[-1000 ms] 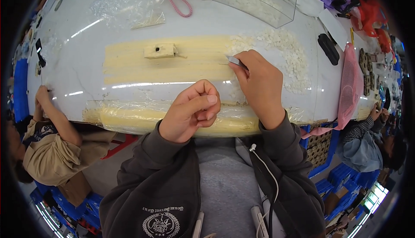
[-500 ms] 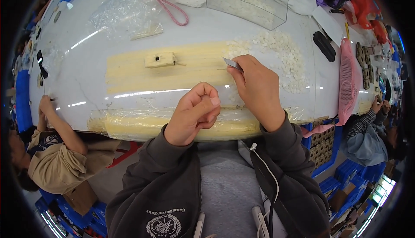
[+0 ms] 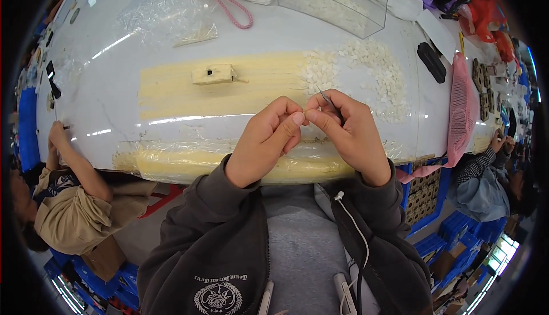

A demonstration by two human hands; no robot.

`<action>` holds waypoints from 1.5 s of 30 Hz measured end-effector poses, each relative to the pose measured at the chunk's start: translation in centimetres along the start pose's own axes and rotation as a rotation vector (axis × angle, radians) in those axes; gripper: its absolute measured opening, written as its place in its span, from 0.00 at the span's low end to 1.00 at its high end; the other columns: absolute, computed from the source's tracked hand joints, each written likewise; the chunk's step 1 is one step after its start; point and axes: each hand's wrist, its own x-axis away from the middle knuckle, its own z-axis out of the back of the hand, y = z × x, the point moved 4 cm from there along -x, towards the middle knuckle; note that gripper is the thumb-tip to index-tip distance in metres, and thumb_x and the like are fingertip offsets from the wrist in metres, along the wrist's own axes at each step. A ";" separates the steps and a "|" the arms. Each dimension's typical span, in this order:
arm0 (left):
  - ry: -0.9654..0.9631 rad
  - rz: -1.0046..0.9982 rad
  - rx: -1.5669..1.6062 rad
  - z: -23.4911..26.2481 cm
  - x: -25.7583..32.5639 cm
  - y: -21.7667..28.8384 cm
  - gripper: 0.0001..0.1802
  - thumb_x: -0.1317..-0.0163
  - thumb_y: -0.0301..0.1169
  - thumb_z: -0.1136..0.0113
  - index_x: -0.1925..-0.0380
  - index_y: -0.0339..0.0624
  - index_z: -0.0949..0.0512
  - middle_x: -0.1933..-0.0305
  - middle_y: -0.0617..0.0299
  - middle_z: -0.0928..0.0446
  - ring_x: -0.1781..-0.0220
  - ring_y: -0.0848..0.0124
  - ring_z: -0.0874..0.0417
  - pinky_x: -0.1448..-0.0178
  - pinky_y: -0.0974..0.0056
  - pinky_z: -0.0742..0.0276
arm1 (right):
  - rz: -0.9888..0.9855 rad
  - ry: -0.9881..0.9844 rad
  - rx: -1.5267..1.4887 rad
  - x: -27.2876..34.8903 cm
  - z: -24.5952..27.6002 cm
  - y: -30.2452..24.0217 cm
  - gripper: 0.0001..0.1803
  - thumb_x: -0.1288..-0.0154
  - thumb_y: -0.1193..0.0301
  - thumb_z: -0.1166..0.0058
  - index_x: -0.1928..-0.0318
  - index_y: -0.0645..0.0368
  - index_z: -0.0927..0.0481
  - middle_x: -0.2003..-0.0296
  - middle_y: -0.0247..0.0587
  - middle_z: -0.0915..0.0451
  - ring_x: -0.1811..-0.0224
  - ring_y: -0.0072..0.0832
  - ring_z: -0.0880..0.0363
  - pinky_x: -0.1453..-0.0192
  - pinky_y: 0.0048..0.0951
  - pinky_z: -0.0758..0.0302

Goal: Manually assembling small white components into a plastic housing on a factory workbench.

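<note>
Since the earlier frame the right hand (image 3: 351, 135) has been drawn back from the table (image 3: 103, 86) to meet the left hand (image 3: 266, 140), fingertips touching. Thin metal tweezers (image 3: 326, 96) are pinched in the right fingers, pointing away. The left fingers are closed together; anything between them cannot be told. Small white pieces (image 3: 377, 72) lie scattered just beyond the right hand.

Fingertip-joined hands (image 3: 311, 135) over white table (image 3: 114, 86)

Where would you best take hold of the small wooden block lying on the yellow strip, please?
Probably by the long sides of the wooden block, from above: it lies flat and alone on the yellow strip, with bare strip on both long sides for a pinch.
</note>
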 end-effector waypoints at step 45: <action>-0.145 0.091 0.711 -0.4 0.7 0.7 0.07 0.40 0.27 0.57 0.74 0.36 0.32 0.91 0.70 0.44 0.88 0.83 0.52 0.85 0.78 0.56 | 0.517 0.127 0.244 2.9 -1.6 -0.9 0.20 0.50 0.82 0.51 0.53 0.62 0.25 0.80 0.33 0.35 0.81 0.20 0.43 0.78 0.17 0.45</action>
